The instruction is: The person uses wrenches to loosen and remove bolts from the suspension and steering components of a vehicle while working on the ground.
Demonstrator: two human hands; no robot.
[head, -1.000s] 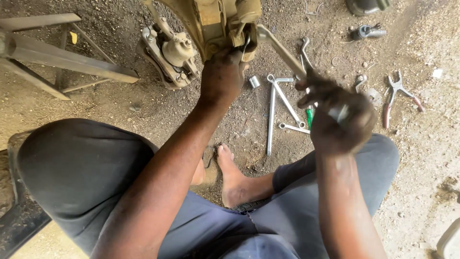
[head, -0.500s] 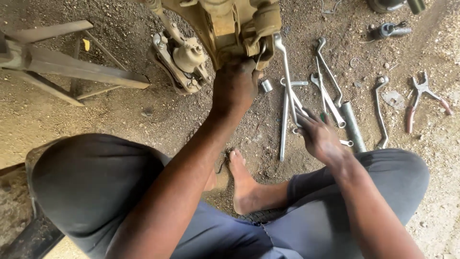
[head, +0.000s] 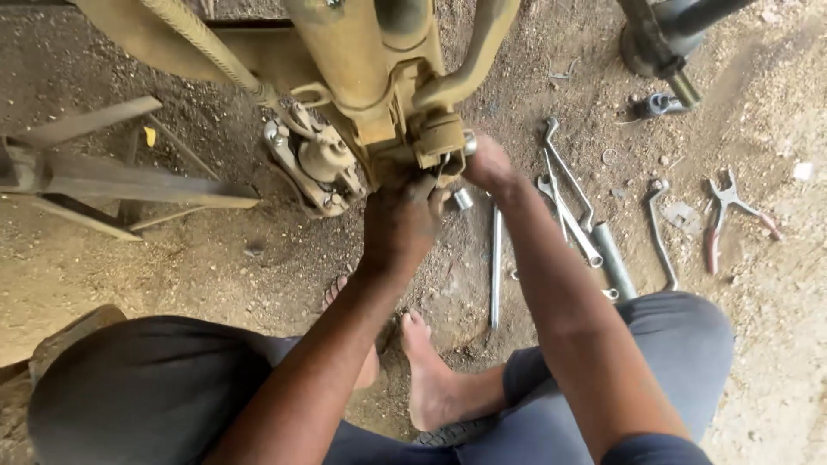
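Metal stand (head: 129,185) sits at far left on the dirt floor (head: 172,267), well apart from the work. Next right, a dusty tan bracket (head: 314,164) lies on the ground just beside the big yellow steel assembly (head: 370,77), which hangs down from the top of view. That assembly looks heavy, rigid and gritty, probably greasy, so slippery on round parts; best hold seems to be the squared clamp block (head: 439,138) at its lower end, not the smooth tube.

Left hand (head: 401,224) is curled shut around the bottom of the assembly, under the clamp block; exactly what the fingers pinch is hidden. Right hand (head: 489,164) presses against the right side of the clamp block, closed at what looks like a bolt end; whether it holds a tool, cannot tell.

Loose socket (head: 463,199) lies just below the hands. Long wrenches (head: 568,207) are spread on the ground to the right, then pliers (head: 728,215) further out, near the right edge. Open dirt lies left of the arms; the right side is cluttered, and bare feet (head: 431,379) and knees crowd the room below.
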